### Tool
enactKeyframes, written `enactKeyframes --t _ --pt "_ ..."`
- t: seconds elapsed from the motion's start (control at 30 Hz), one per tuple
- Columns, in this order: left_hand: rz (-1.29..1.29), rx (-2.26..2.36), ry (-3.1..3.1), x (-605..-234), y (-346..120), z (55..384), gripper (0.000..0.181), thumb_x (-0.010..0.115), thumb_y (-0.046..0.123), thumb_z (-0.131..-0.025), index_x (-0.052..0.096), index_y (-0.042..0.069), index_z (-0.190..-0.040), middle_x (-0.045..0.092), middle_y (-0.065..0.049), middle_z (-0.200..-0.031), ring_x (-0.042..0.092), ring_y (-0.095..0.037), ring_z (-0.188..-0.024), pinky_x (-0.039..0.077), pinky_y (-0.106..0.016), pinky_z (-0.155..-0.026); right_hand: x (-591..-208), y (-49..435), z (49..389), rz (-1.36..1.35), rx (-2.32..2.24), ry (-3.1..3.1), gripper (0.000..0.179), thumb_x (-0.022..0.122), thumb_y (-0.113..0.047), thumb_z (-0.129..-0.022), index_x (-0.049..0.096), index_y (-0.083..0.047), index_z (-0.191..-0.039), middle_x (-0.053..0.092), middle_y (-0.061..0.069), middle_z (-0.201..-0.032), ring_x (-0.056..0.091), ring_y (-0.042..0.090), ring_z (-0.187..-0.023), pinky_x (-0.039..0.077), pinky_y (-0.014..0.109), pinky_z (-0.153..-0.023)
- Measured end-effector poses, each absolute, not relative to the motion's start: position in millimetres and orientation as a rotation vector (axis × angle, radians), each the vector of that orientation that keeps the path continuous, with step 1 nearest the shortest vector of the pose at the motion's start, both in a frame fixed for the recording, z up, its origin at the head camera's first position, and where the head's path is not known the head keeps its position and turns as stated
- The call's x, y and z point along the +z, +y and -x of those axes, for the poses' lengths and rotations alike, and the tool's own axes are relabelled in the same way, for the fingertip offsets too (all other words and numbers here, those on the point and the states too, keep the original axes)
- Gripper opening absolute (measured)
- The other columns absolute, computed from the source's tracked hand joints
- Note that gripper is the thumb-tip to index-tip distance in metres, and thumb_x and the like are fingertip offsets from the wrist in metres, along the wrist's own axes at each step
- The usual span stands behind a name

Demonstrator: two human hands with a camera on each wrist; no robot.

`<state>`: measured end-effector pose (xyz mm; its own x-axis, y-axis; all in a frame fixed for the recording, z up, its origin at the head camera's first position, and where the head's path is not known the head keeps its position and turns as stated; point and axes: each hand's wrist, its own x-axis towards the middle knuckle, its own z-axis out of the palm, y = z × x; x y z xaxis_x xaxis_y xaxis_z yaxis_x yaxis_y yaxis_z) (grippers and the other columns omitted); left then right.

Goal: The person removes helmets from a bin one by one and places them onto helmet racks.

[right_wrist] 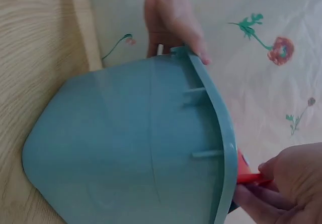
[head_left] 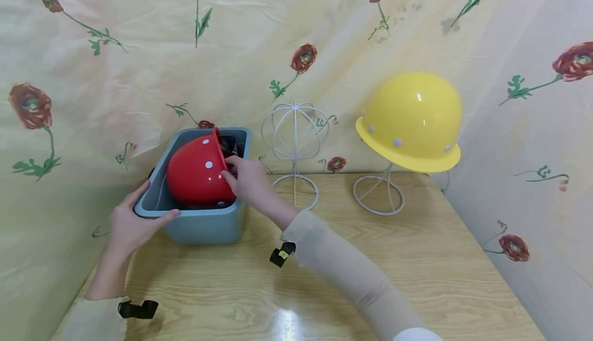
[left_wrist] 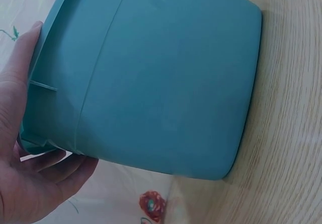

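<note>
While the right hand [head_left: 252,181] pinches the red hat [head_left: 192,171] by its brim [right_wrist: 250,178], the left hand [head_left: 132,225], fingers curled round the edge [head_left: 201,212] of the blue tub [head_left: 204,229], should stop it wobbling.

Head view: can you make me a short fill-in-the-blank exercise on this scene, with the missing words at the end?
1. The right hand pinches the brim of a helmet colored ____.
2. The bin is gripped near one corner by the person's ____ hand.
3. The wire stand farther from the bin carries a hard hat colored ____.
4. The number of wire stands on the table is ____.

Missing words: red; left; yellow; two.
</note>
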<state>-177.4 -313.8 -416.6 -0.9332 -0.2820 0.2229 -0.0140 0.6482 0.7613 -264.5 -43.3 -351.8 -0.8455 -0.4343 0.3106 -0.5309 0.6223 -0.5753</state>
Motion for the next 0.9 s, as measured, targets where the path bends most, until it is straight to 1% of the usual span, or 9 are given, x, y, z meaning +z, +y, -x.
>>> enactKeyframes --t 0.07,0.13,0.2,0.3,0.37,0.4,0.5,0.67,0.9 --pt "-0.239 -1.166 -2.55 -416.7 -314.8 178.0 0.101 0.088 0.037 -0.086 0.034 0.014 -0.168 0.041 -0.029 -0.165 0.043 -0.051 -0.14 0.059 -0.054 -0.098 -351.9 -46.9 262.5 -0.798 0.896 -2.728 0.04 0.069 -0.026 -0.105 0.065 -0.007 -0.14 0.081 0.008 -0.115 0.079 0.017 -0.094 0.064 0.021 -0.078" --pt "-0.245 -1.161 -2.553 -417.4 -315.8 178.1 0.101 0.088 0.037 -0.085 0.034 0.015 -0.168 0.041 -0.029 -0.165 0.044 -0.05 -0.14 0.057 -0.04 -0.092 -351.7 -50.4 259.7 -0.791 0.803 -2.754 0.04 0.071 -0.028 -0.103 0.066 -0.007 -0.137 0.081 0.007 -0.113 0.079 0.017 -0.091 0.064 0.021 -0.076" --pt "-0.259 -1.159 -2.56 -418.3 -316.1 177.2 0.101 0.088 0.039 -0.085 0.034 0.016 -0.168 0.041 -0.028 -0.165 0.043 -0.049 -0.14 0.055 -0.038 -0.091 -351.5 -53.1 257.3 -0.797 0.757 -2.79 0.041 0.075 -0.029 -0.101 0.067 -0.007 -0.134 0.081 0.007 -0.113 0.079 0.017 -0.092 0.064 0.021 -0.077" --pt "-0.279 -1.151 -2.577 -419.9 -313.7 174.3 0.101 0.085 0.042 -0.088 0.032 0.015 -0.169 0.041 -0.03 -0.164 0.043 -0.05 -0.139 0.059 -0.056 -0.096 -352.5 -56.7 254.6 -0.801 0.714 -2.854 0.041 0.08 -0.031 -0.097 0.068 -0.007 -0.128 0.08 0.005 -0.112 0.077 0.016 -0.091 0.064 0.021 -0.078" --pt "-0.3 -1.142 -2.587 -420.2 -310.6 172.9 0.102 0.083 0.046 -0.089 0.029 0.013 -0.169 0.04 -0.031 -0.164 0.042 -0.051 -0.138 0.056 -0.068 -0.1 -352.2 -58.3 253.4 -0.807 0.702 -2.882 0.04 0.081 -0.031 -0.096 0.068 -0.007 -0.125 0.079 0.005 -0.112 0.076 0.016 -0.092 0.064 0.021 -0.079" --pt "-0.308 -1.136 -2.592 -420.0 -308.9 172.5 0.102 0.081 0.048 -0.09 0.028 0.013 -0.17 0.039 -0.031 -0.164 0.042 -0.052 -0.138 0.055 -0.07 -0.101 -351.3 -58.8 253.0 -0.807 0.692 -2.89 0.04 0.081 -0.03 -0.096 0.068 -0.006 -0.125 0.079 0.005 -0.112 0.076 0.016 -0.092 0.064 0.022 -0.079" --pt "-0.321 -1.131 -2.585 -417.4 -304.2 173.3 0.103 0.08 0.05 -0.091 0.026 0.011 -0.17 0.037 -0.031 -0.165 0.041 -0.052 -0.14 0.053 -0.073 -0.102 -345.5 -58.9 254.5 -0.824 0.647 -2.897 0.036 0.079 -0.029 -0.097 0.068 -0.006 -0.122 0.078 0.005 -0.11 0.075 0.016 -0.091 0.063 0.021 -0.078" --pt "-0.309 -1.146 -2.573 -412.6 -301.6 174.5 0.102 0.08 0.045 -0.091 0.025 0.011 -0.17 0.037 -0.031 -0.165 0.039 -0.052 -0.141 0.051 -0.074 -0.103 -335.4 -56.6 263.2 -0.875 0.708 -2.941 0.029 0.079 -0.026 -0.096 0.069 -0.006 -0.115 0.078 0.004 -0.102 0.07 0.014 -0.08 0.057 0.018 -0.068" --pt "-0.303 -1.169 -2.587 -413.9 -304.2 176.2 0.102 0.082 0.044 -0.091 0.026 0.014 -0.17 0.037 -0.03 -0.165 0.039 -0.051 -0.14 0.057 -0.067 -0.099 -330.0 -46.9 274.4 -0.892 1.038 -2.972 0.031 0.083 -0.02 -0.093 0.073 -0.005 -0.119 0.078 0.003 -0.096 0.068 0.011 -0.073 0.056 0.017 -0.065"
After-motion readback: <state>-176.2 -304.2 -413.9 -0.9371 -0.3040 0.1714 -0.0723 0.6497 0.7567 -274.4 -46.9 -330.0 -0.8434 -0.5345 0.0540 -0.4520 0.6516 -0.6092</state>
